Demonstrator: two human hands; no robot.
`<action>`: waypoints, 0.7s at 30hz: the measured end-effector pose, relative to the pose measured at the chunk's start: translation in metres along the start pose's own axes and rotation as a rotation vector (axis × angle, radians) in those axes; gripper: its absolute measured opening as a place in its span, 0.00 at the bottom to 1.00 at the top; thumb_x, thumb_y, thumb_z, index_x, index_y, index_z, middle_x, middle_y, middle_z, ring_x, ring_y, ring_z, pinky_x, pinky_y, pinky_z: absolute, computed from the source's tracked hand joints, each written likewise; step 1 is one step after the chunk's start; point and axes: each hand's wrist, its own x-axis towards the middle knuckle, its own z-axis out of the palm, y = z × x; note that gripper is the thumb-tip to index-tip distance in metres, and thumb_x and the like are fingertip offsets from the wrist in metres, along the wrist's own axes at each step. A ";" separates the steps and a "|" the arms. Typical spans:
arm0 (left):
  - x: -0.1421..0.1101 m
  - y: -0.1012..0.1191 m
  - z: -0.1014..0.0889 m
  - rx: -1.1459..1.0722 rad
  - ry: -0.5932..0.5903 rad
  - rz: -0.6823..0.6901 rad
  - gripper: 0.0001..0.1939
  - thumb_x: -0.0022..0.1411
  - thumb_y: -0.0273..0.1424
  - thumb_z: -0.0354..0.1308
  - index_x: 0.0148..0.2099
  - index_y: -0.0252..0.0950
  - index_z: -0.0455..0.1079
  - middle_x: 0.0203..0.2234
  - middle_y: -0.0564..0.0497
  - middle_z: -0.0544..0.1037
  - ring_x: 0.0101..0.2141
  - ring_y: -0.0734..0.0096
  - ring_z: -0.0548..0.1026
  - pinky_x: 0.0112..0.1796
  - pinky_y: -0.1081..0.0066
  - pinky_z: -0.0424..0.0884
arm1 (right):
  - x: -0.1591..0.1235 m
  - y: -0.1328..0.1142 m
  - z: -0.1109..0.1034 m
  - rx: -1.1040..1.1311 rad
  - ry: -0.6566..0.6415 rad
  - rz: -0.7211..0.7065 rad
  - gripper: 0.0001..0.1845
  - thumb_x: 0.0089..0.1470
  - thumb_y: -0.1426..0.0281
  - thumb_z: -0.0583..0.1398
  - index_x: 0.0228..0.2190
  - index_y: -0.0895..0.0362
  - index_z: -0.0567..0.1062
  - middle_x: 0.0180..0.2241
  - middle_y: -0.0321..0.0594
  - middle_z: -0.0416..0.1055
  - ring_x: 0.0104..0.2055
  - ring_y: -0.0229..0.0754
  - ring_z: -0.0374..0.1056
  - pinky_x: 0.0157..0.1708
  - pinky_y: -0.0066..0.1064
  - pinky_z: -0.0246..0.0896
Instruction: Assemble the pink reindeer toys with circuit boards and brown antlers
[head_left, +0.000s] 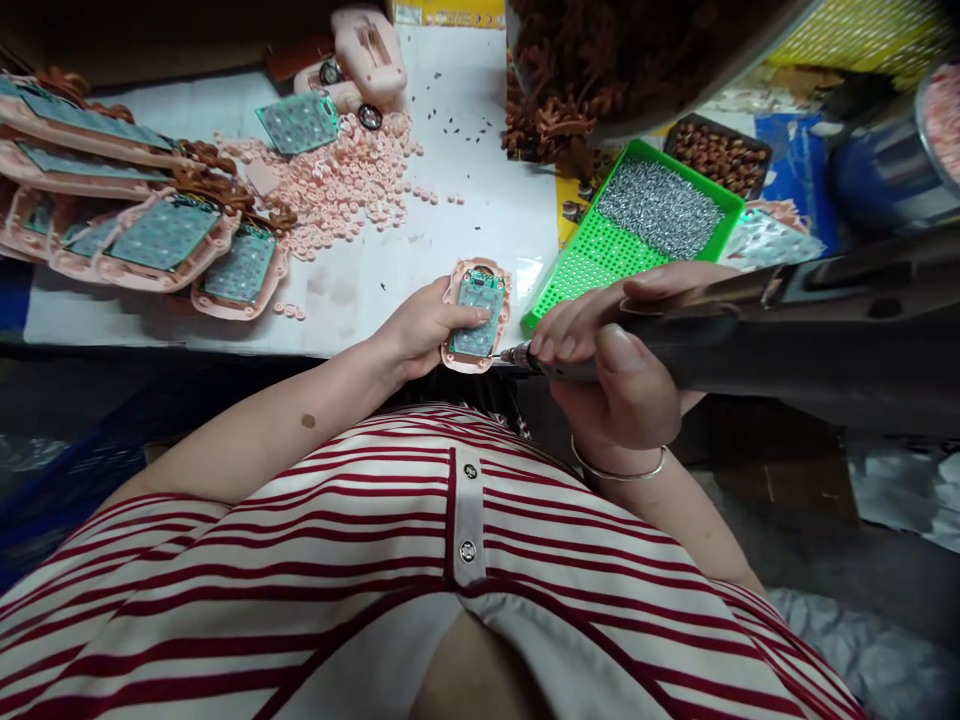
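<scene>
My left hand (431, 325) grips a pink plastic housing (452, 360) with a green circuit board (484, 292) set inside it, the thumb pressed on the board. In my right hand (615, 370) is a dark power screwdriver (787, 320), fingers wrapped round its body near the nose. Its bit (510, 355) points left and meets the lower right corner of the housing; whether a screw sits under the tip I cannot tell. Just beyond my right hand stands a green perforated basket (577, 285) with many small silver screws (660, 205) heaped in its far part.
Stacked pink housings with boards (165, 235) stand at the left. Small pink buttons (345, 180) lie scattered beside them, near a loose circuit board (300, 123). Brown parts (551, 120) spill from a container at the back. A dark tray of brown pieces (720, 155) sits behind the basket.
</scene>
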 end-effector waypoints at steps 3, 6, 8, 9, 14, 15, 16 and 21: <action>0.000 0.000 0.000 -0.013 -0.007 -0.005 0.24 0.42 0.21 0.66 0.45 0.32 0.70 0.33 0.50 0.78 0.34 0.67 0.76 0.40 0.67 0.74 | 0.001 0.001 0.006 0.088 0.058 -0.170 0.15 0.52 0.54 0.67 0.31 0.46 0.69 0.22 0.29 0.62 0.16 0.36 0.57 0.16 0.36 0.58; 0.001 0.000 -0.001 -0.012 -0.017 -0.006 0.23 0.43 0.21 0.65 0.45 0.32 0.70 0.33 0.50 0.78 0.34 0.67 0.77 0.40 0.67 0.74 | 0.001 0.001 0.010 0.075 0.055 -0.208 0.11 0.55 0.55 0.66 0.34 0.45 0.71 0.21 0.28 0.60 0.15 0.36 0.58 0.15 0.33 0.59; 0.001 -0.001 -0.001 -0.012 -0.019 -0.009 0.23 0.43 0.21 0.65 0.45 0.32 0.70 0.33 0.50 0.78 0.34 0.66 0.77 0.40 0.67 0.74 | 0.000 0.001 0.010 0.069 0.047 -0.240 0.11 0.56 0.56 0.66 0.40 0.42 0.72 0.20 0.27 0.59 0.15 0.36 0.57 0.14 0.33 0.59; 0.001 -0.001 -0.001 -0.014 -0.019 -0.010 0.23 0.43 0.21 0.65 0.45 0.32 0.70 0.33 0.50 0.78 0.34 0.65 0.77 0.41 0.67 0.74 | 0.000 0.002 0.009 0.075 0.037 -0.260 0.12 0.56 0.57 0.66 0.42 0.40 0.72 0.20 0.27 0.59 0.14 0.36 0.56 0.14 0.32 0.59; 0.001 -0.001 -0.001 -0.016 -0.011 -0.007 0.25 0.42 0.20 0.65 0.46 0.33 0.70 0.33 0.51 0.78 0.34 0.67 0.77 0.40 0.69 0.73 | 0.004 0.007 0.009 0.128 -0.102 -0.315 0.13 0.59 0.62 0.65 0.45 0.39 0.73 0.19 0.26 0.62 0.14 0.36 0.57 0.13 0.31 0.60; 0.001 -0.001 -0.001 -0.010 -0.009 -0.008 0.25 0.42 0.20 0.64 0.46 0.33 0.70 0.33 0.52 0.78 0.33 0.68 0.76 0.39 0.70 0.73 | 0.006 0.007 0.010 0.142 -0.130 -0.336 0.13 0.58 0.64 0.65 0.45 0.39 0.73 0.20 0.26 0.63 0.14 0.36 0.58 0.13 0.30 0.60; 0.001 0.000 0.000 -0.004 -0.007 -0.008 0.25 0.41 0.20 0.64 0.46 0.33 0.70 0.32 0.52 0.78 0.33 0.69 0.76 0.39 0.70 0.73 | 0.008 0.008 0.011 0.157 -0.148 -0.355 0.14 0.58 0.66 0.65 0.45 0.40 0.74 0.20 0.26 0.63 0.14 0.36 0.58 0.12 0.30 0.60; 0.000 0.002 0.001 0.013 -0.004 -0.013 0.26 0.41 0.21 0.65 0.46 0.34 0.70 0.34 0.51 0.78 0.33 0.69 0.76 0.39 0.71 0.72 | 0.016 0.010 0.015 0.230 -0.159 -0.446 0.16 0.55 0.71 0.65 0.45 0.44 0.75 0.20 0.25 0.63 0.14 0.35 0.59 0.10 0.27 0.59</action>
